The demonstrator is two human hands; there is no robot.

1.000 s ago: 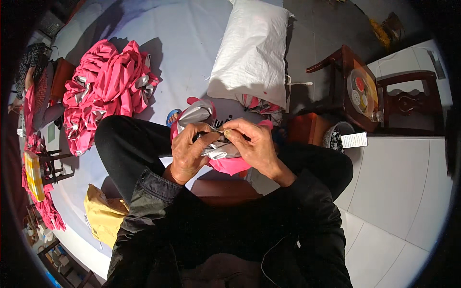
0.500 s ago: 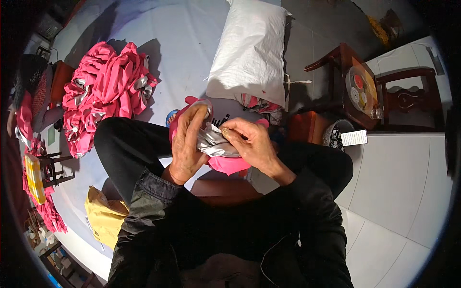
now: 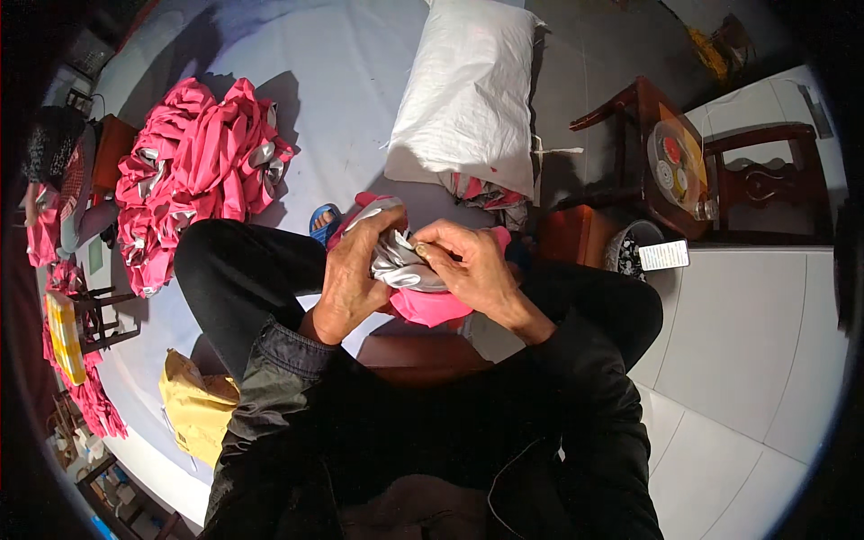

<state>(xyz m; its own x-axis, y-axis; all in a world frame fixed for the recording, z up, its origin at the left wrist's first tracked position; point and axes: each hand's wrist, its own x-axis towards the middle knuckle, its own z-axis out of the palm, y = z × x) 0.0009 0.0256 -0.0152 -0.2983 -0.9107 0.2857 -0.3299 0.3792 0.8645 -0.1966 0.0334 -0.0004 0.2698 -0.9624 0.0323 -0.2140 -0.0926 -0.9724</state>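
Note:
My left hand (image 3: 351, 274) and my right hand (image 3: 468, 261) meet over my lap, both gripping a bunched piece of pink and silver fabric (image 3: 409, 274). The left fingers curl over its top left side. My right thumb and fingers pinch the silver part near its middle; whether they hold a small tool there is too fine to see. The pink part of the cloth hangs down between my knees. My legs in black trousers spread to either side.
A heap of pink and silver fabric pieces (image 3: 193, 171) lies on the grey floor to the left. A stuffed white sack (image 3: 468, 94) lies ahead. A wooden chair (image 3: 684, 171) with a round tray stands at the right, and a yellow bag (image 3: 193, 409) by my left hip.
My hands have drawn closer together around the fabric. The left fingers now wrap over its top, and the cloth is bunched tighter than a second ago.

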